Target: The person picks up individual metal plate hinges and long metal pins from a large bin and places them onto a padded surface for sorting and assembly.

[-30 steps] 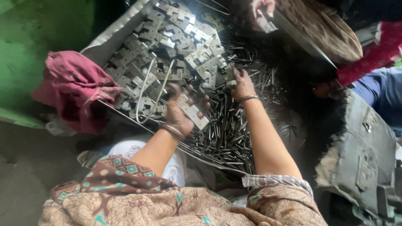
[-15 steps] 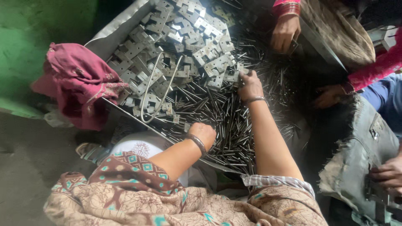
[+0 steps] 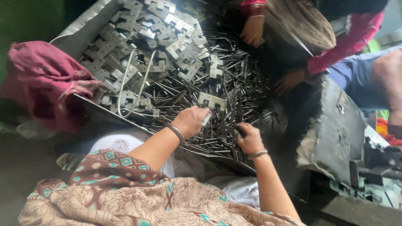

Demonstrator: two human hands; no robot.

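Note:
My left hand, a bangle on its wrist, is curled over the near part of a heap of thin metal pins, and a small pale metal piece sticks out of the fist. Close beside it, my right hand grips a dark flat metal piece just above the pins. A flat stamped plate lies on the pins just beyond my left hand. Further back is a heap of similar grey plates.
Pins and plates lie in a metal tray with a white wire loop on the plates. A maroon cloth hangs at its left. Another person's hands work at the far right. A grey metal machine stands to the right.
My right hand has pulled back from the far plates to the near pins beside my left hand and now holds a dark piece. The left hand stayed at the near edge.

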